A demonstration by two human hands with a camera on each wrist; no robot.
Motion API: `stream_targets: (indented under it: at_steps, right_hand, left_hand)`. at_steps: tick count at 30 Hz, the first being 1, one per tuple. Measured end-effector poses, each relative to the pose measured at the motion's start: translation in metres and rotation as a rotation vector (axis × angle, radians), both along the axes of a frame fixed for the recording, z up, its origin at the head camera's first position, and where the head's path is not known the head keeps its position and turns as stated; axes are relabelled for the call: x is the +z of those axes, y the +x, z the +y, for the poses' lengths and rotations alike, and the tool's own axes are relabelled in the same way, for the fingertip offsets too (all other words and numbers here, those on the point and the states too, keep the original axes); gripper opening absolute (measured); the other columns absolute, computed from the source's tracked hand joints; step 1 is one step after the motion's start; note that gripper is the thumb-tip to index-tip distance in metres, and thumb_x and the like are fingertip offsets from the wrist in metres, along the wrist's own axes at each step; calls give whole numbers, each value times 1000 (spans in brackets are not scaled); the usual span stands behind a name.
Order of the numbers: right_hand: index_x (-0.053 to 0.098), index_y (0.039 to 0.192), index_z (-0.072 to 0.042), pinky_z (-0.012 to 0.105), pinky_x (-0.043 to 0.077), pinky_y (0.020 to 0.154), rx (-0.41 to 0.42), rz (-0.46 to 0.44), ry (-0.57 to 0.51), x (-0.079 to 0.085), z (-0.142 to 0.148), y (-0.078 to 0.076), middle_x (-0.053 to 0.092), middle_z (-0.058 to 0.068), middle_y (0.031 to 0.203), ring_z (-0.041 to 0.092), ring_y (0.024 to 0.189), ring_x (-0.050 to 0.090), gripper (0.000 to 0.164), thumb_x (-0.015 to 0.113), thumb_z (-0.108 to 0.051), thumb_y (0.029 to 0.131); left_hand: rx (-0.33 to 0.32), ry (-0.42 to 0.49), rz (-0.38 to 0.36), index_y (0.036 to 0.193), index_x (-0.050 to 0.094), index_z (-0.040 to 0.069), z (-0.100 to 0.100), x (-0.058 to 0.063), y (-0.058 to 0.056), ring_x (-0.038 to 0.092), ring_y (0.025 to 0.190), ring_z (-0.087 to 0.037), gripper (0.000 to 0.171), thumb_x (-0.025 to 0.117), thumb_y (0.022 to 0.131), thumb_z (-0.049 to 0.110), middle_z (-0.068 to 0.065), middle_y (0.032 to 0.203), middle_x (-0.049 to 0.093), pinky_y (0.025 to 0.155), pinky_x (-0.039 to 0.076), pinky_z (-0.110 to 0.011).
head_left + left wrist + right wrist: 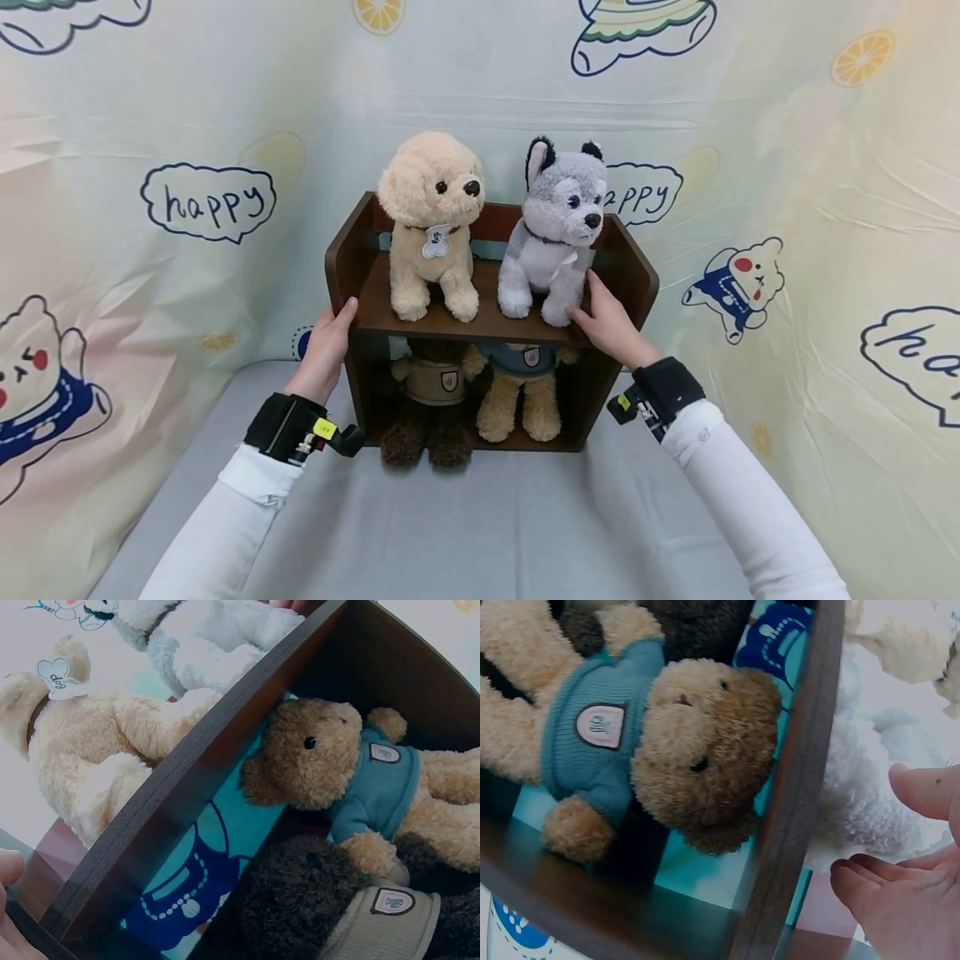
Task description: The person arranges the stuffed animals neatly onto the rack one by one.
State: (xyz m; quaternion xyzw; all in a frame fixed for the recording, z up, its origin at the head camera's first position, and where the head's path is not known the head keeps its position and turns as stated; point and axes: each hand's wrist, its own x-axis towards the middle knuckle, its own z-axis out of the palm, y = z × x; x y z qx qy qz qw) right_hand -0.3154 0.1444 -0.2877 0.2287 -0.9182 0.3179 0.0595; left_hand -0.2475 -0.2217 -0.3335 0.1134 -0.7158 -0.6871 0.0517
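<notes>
In the head view a dark brown wooden shelf (480, 333) stands with two plush dogs on its top board. My left hand (324, 346) grips the shelf's left side panel, the thumb on its front edge. My right hand (617, 327) is beside the grey husky plush (551, 242), thumb and fingers spread near its front leg; the right wrist view shows a gap between them. A cream dog plush (433, 229) with a bone-shaped tag sits on the left. Below, a dark brown bear (300, 900) in a beige top sits beside a tan bear (315, 754) in a teal sweater.
The shelf stands on a grey cloth-covered table (450, 533). Behind it hangs a pale printed curtain (480, 100) with cartoon bears and lettering. The dark bear's feet stick out past the shelf's lower front edge.
</notes>
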Motion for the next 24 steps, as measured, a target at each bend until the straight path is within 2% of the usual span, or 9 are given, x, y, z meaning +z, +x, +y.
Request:
stream_targets:
  at_steps: [4,13,24]
  right_hand:
    - [9,141,10,47,23,106,7,26,39,-4,4,12,16,28,146,37,132,22,67,51,-14,94]
    - [21,140,6,48,26,104,12,65,97,-11,11,36,27,25,143,35,128,31,64,54,-19,92]
    - [43,132,-1,44,40,94,115,152,169,-22,21,62,49,17,128,27,115,47,49,59,-20,90]
  left_hand:
    - [0,-7,-10,147,4,14,0,0,0,4,138,-28,70,31,94,51,-8,153,4,108,4,-53]
    - [4,-4,-5,147,2,14,0,0,1,3,138,-28,70,30,95,50,-8,153,2,108,3,-53]
    - [-2,-15,-30,147,-2,16,1,1,2,0,138,-28,71,30,95,51,-8,153,-1,108,3,-53]
